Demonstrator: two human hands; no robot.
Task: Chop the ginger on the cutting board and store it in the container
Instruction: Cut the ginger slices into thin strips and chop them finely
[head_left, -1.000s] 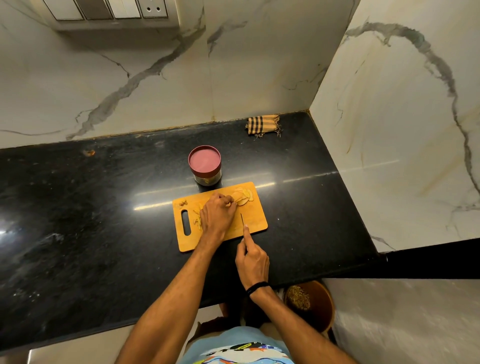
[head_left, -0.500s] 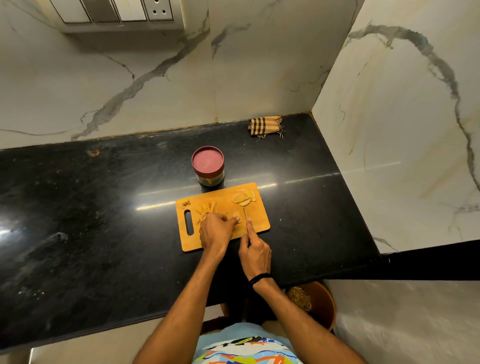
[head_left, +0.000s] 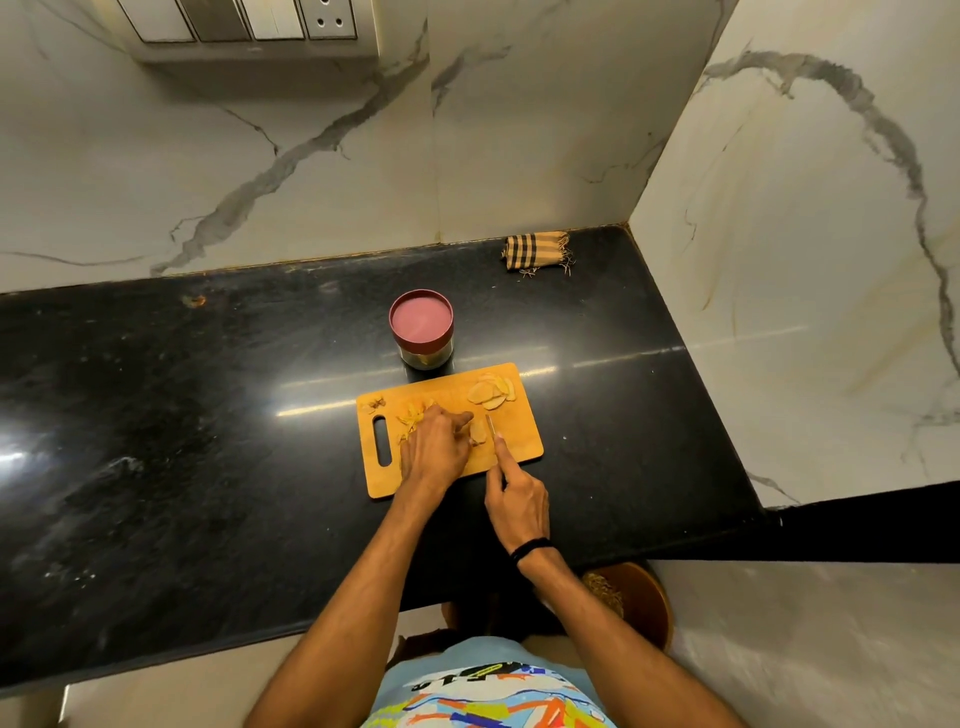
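An orange cutting board (head_left: 522, 441) lies on the black counter. My left hand (head_left: 436, 449) rests on the board and holds a ginger piece (head_left: 478, 432) with its fingertips. My right hand (head_left: 519, 501) grips a small knife (head_left: 491, 427), index finger along its back, the blade standing just right of that piece. A pile of ginger slices (head_left: 491, 392) sits at the board's far right corner, thin strips (head_left: 413, 413) lie beside my left hand, and a small scrap (head_left: 375, 402) lies at the far left corner. The container (head_left: 422, 328) with a red lid stands just behind the board.
A folded checked cloth (head_left: 537, 250) lies at the back right of the counter (head_left: 208, 415), against the marble wall. A brown bowl-like bin (head_left: 631, 600) sits on the floor below the counter's front edge. A switch panel (head_left: 249, 21) hangs on the wall above.
My left hand pulled back from the slice pile at the board's far right to its middle with a ginger piece. My right hand brought the knife forward beside that piece.
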